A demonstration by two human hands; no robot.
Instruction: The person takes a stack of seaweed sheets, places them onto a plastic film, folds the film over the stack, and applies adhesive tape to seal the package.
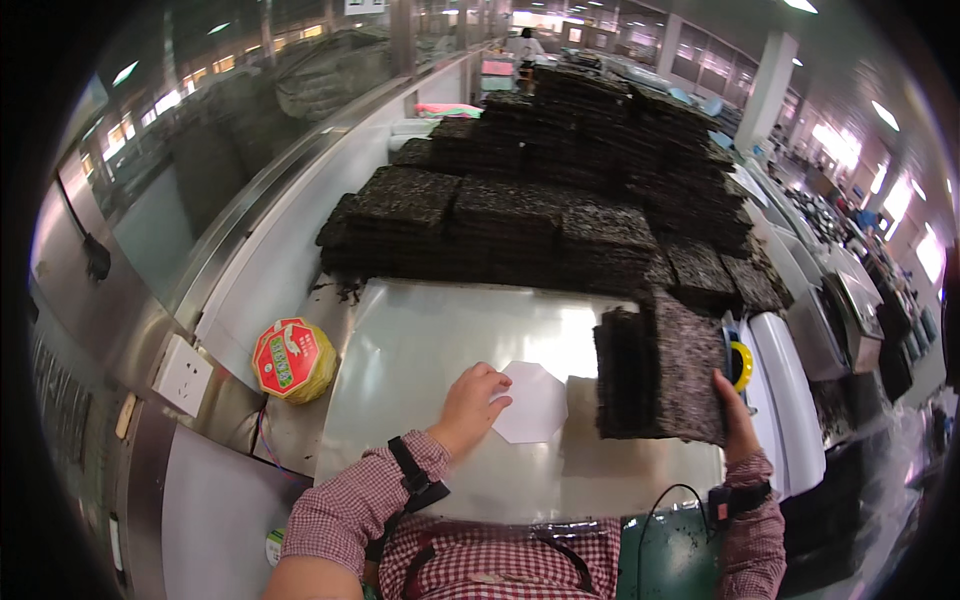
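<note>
My left hand, its fingers curled and apart, is at the left edge of a white octagonal paper sheet; whether it touches the paper I cannot tell. The paper lies on a shiny metal board. At the board's right side my right hand grips a thick stack of dark, dried seaweed-like sheets by its right edge, the stack tilted on its side. Most of those fingers are hidden behind it. Behind the board rise large piles of similar dark sheets.
A yellow wrapped bundle with a red octagonal label stands left of the board, near a wall socket. Right of the board lie a yellow tape roll and a white plastic roll. A person is far back.
</note>
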